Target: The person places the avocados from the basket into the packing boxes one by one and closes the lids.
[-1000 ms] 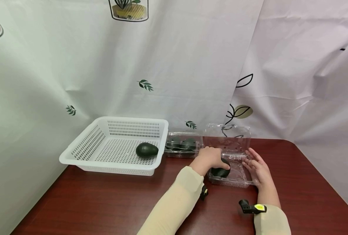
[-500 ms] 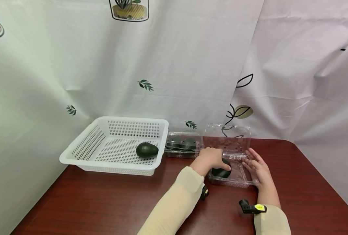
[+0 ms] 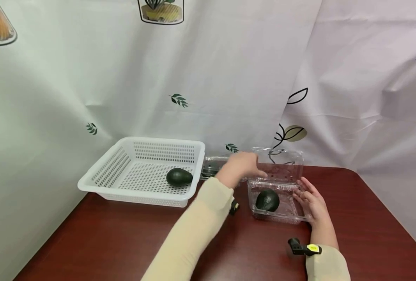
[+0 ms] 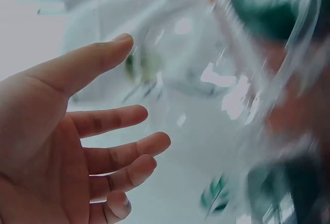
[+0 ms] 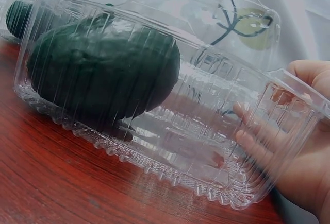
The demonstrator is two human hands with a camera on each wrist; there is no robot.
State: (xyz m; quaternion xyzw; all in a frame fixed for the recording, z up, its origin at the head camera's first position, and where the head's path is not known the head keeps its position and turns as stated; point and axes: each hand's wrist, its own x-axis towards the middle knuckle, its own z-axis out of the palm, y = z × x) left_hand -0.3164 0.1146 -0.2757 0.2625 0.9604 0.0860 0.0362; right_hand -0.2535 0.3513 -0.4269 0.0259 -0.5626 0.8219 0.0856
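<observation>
1. Left hand (image 3: 241,164) raised above the table (image 3: 123,242), fingers (image 4: 111,118) spread and relaxed, holding nothing; it hangs just left of the clear box's upright lid.
2. Right hand (image 3: 313,203) flat against the right wall of the clear box (image 3: 288,212), fingers straight.
3. Avocado (image 3: 267,200) lies in the box's left half.
4. White basket (image 3: 99,183), far left, holds another avocado (image 3: 179,176).

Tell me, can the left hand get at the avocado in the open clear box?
Probably yes. The clear box has its lid raised, so the avocado lies uncovered, and the left hand hovers open just above it. The right hand rests against the box's far side, out of the way.
</observation>
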